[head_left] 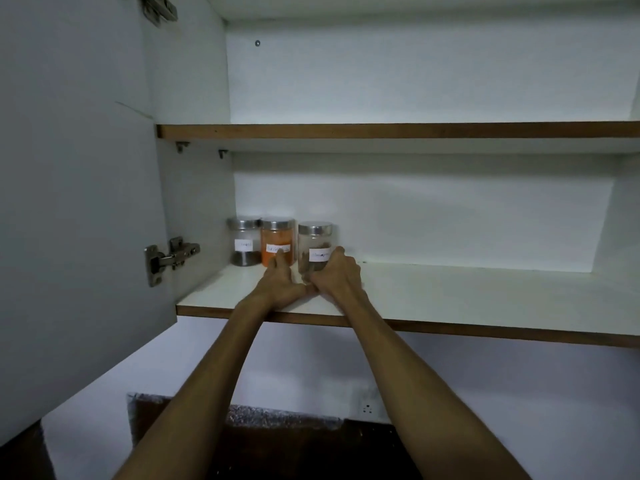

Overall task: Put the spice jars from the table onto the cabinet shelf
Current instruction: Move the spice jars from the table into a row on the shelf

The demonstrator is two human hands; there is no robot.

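Three glass spice jars with steel lids and white labels stand at the back left of the lower cabinet shelf [450,296]. The leftmost jar [244,242] holds a dark layer at its bottom. The middle jar [277,239] is full of orange powder. The right jar [314,237] holds brown pieces. My right hand [337,273] is wrapped around the lower part of the right jar. My left hand [282,282] rests on the shelf with its fingers touching the base of the orange jar. Both jars stand upright on the shelf.
The cabinet door [76,202] hangs open at the left, with a metal hinge [169,256]. An upper shelf [398,130] runs above. The lower shelf extends white to the right. Below are a wall socket [367,408] and a dark surface [277,452].
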